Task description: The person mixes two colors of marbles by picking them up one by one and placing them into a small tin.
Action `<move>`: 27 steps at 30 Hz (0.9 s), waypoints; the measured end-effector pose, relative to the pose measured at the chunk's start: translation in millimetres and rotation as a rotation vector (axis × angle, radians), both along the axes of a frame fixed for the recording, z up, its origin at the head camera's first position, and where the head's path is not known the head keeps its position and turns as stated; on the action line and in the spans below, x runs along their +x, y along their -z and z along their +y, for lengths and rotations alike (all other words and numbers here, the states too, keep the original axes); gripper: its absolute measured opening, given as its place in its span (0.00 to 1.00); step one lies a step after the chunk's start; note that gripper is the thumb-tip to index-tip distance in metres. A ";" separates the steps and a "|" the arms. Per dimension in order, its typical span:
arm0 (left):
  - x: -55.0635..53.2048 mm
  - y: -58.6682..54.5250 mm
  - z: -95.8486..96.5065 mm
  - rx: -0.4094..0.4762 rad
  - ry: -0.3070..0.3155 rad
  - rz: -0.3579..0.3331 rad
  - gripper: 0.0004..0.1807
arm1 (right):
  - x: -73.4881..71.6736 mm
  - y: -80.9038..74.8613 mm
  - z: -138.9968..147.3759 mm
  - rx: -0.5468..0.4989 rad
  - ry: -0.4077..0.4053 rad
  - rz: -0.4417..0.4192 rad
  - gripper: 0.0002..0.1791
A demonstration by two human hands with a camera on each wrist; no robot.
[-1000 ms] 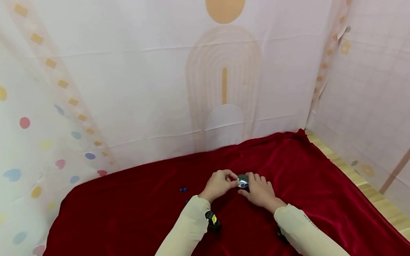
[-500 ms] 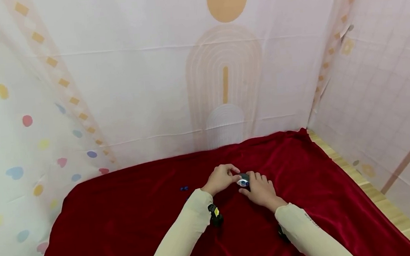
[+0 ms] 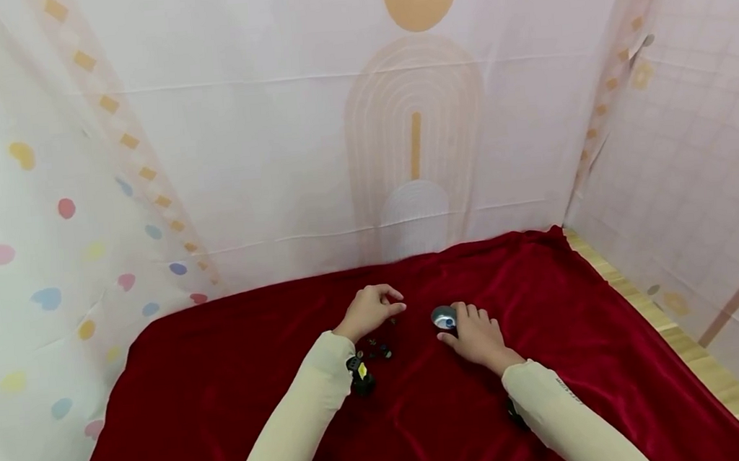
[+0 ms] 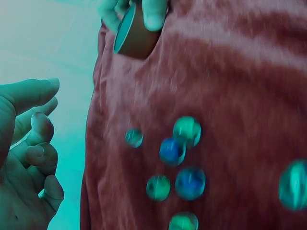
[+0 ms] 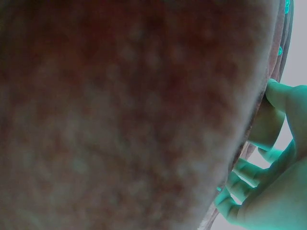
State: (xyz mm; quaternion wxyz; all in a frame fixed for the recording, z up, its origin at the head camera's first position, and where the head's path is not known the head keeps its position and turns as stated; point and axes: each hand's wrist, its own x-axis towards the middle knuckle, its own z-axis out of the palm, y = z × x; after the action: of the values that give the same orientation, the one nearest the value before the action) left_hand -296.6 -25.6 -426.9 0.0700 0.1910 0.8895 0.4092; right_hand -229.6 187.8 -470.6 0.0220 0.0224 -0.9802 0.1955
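My right hand (image 3: 478, 334) grips a small round metal cup (image 3: 444, 318) by its side, thumb and fingers around it. A blue spot shows inside the cup in the head view. In the left wrist view the cup (image 4: 139, 38) is tilted, its mouth facing left. Away to the left, my left hand (image 3: 368, 310) hovers over the cloth with loosely bent fingers and nothing visible between them. Several glass marbles (image 3: 379, 351) lie just below it; the left wrist view shows blue marbles (image 4: 190, 183) and green marbles (image 4: 187, 130) spread loosely. Cloth fills most of the right wrist view.
Dark red velvet cloth (image 3: 226, 401) covers the table, with folds toward the right. A strip of pale wood (image 3: 664, 327) shows along the right edge. A printed white curtain (image 3: 260, 159) hangs behind and at both sides.
My left hand has drawn back left from the cup, its fingers now apart from it. Several marbles show beneath that hand where none showed before. The right hand keeps its grip on the cup.
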 end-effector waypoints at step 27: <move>29.7 8.7 -82.2 -0.046 -0.061 -0.039 0.09 | 2.6 -1.7 0.3 -0.020 -0.009 -0.016 0.36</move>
State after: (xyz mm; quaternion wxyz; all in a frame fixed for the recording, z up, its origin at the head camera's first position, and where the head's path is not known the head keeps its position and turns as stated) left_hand -266.9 -107.8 -435.6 0.0792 0.1541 0.9024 0.3944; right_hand -227.0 188.0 -468.8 0.0138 0.0250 -0.9782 0.2057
